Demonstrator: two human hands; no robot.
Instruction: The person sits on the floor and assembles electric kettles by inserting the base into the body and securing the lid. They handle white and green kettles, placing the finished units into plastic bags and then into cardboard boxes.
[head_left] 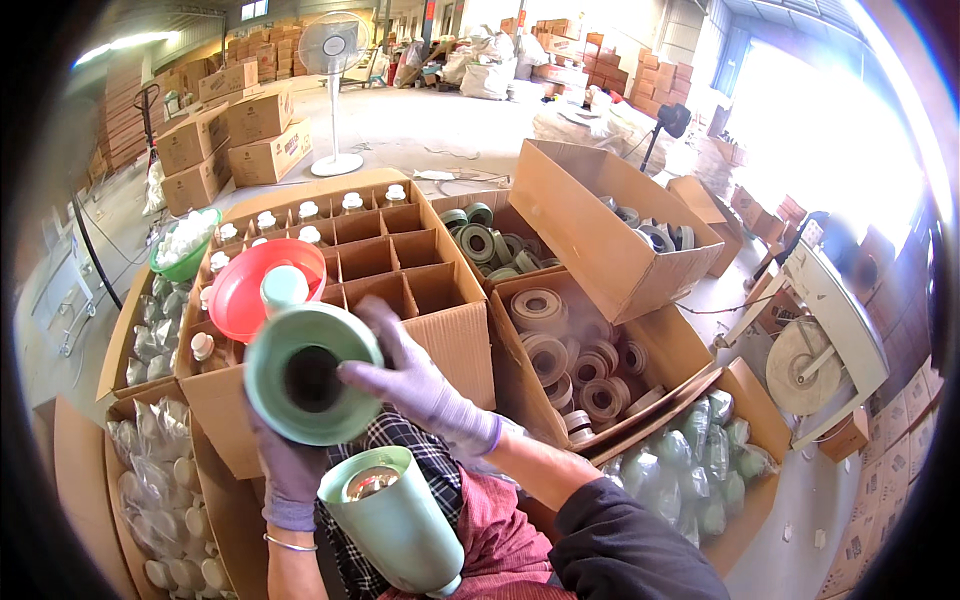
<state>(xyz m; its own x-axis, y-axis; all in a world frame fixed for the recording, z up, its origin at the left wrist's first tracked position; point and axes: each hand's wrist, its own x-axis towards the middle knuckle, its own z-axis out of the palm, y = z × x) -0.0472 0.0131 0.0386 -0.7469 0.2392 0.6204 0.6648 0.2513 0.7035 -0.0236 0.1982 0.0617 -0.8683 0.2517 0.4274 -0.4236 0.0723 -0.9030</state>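
Illegible dark print point(291, 147) on cartons point(258, 116)

Stacked cartons point(255, 122) show a warehouse-like workshop

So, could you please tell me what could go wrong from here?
The green casing leans on the person's lap with neither hand gripping it, so it might roll or slide off. The red bowl sits on top of the divided box, just beyond the green round part that the left hand seems to support, so a bump could tip it.
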